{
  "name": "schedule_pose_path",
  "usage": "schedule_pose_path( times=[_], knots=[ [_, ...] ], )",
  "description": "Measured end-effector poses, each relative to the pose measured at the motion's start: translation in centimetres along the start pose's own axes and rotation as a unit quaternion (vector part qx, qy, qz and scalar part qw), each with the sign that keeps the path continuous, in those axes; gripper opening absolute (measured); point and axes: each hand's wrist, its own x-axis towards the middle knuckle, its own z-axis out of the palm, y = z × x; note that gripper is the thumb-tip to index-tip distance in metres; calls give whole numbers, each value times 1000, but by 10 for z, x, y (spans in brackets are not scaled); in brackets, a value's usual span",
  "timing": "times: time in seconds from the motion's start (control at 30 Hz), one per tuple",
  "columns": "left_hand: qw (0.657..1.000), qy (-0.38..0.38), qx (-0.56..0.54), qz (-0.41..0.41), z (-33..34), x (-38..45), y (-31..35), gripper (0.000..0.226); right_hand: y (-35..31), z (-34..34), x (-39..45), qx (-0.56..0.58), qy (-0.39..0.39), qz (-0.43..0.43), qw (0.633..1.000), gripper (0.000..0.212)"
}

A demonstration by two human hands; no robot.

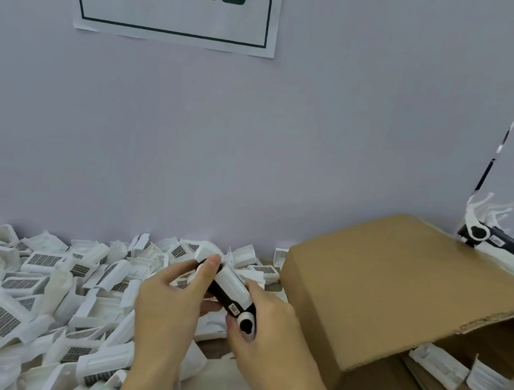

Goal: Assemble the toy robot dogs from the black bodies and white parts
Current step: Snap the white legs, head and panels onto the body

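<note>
I hold one black dog body above the table, slanting from upper left to lower right. A white cover part sits on its top side and a white round joint shows at its lower end. My left hand grips the upper end, with the thumb lying over the top. My right hand grips the lower end around the joint. A large heap of loose white parts with grey grilles covers the table to the left and behind.
An open cardboard box lies on its side at the right, with white parts under its flap. Assembled black-and-white dogs lie behind the box. A purple wall carries a printed sign.
</note>
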Motion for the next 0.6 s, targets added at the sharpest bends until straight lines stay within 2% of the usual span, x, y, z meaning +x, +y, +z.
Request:
schedule_pose_path(
  times=[0.07,0.13,0.2,0.3,0.43,0.5,0.6],
  knots=[
    [999,-29,36,21,1,-2,6,50,-1,2,-2,57,12,20,998,25],
    [998,-46,20,41,4,-5,9,62,1,-3,-4,134,53,60,988,9],
    [997,-37,-25,70,6,-6,12,55,1,-16,-3,224,99,108,963,9],
    [993,-11,-45,110,5,-7,15,29,-5,-45,7,394,150,163,892,19],
    [993,1,-46,108,1,-8,13,25,-3,-105,33,524,210,212,798,20],
    [994,-8,-35,103,2,-7,9,26,4,-140,43,540,217,233,779,17],
    [995,-16,-32,97,5,-6,4,26,21,-191,44,526,221,256,780,24]
  ],
)
